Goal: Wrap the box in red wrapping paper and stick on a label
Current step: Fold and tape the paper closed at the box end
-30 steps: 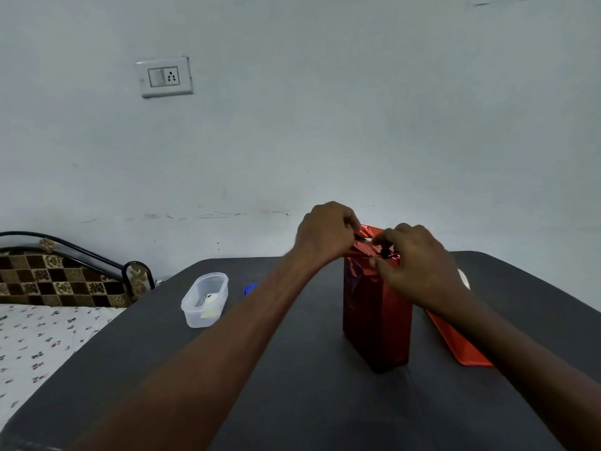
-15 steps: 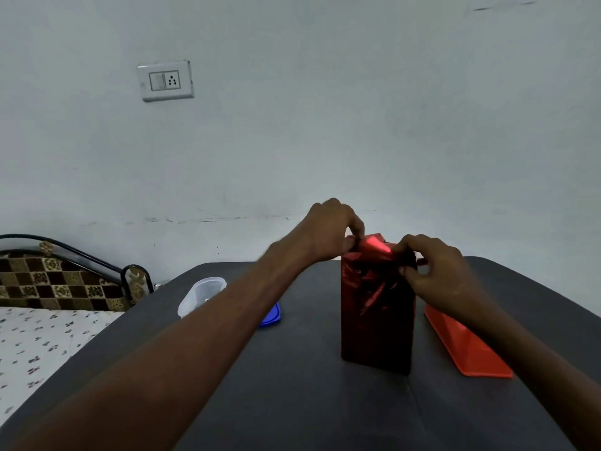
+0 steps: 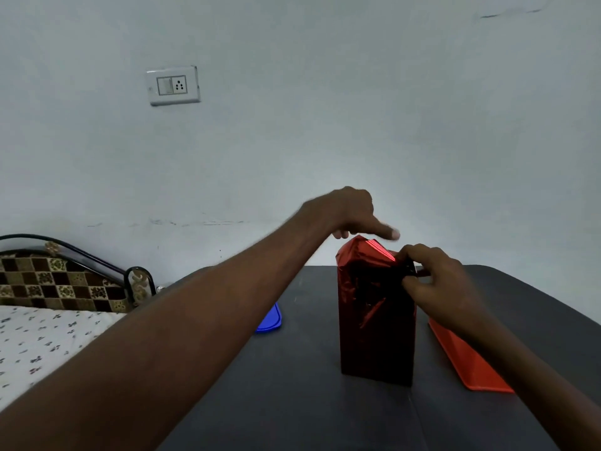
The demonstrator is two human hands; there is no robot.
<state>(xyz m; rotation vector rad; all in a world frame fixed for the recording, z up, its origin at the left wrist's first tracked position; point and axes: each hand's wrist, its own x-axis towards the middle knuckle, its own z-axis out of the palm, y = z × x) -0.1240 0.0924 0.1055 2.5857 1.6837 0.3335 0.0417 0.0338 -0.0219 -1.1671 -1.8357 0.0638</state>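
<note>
1. The right hand [image 3: 435, 281] still pinches the paper [image 3: 367, 255] at the top right of the box [image 3: 377, 323].
2. The left hand [image 3: 351, 213] has let go and hovers above, index finger out, grasping nothing.
3. The box stands upright on the table [image 3: 292, 385], between a blue lid [image 3: 271, 320] and a red tray [image 3: 468, 366].

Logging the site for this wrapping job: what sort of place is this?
Most likely a bedroom at home: a bed with a patterned headboard beside the dark table, and a wall socket on the plain wall.

No writing, labels or numbers can be read anywhere here, not even on the wall socket [image 3: 173, 85].
</note>
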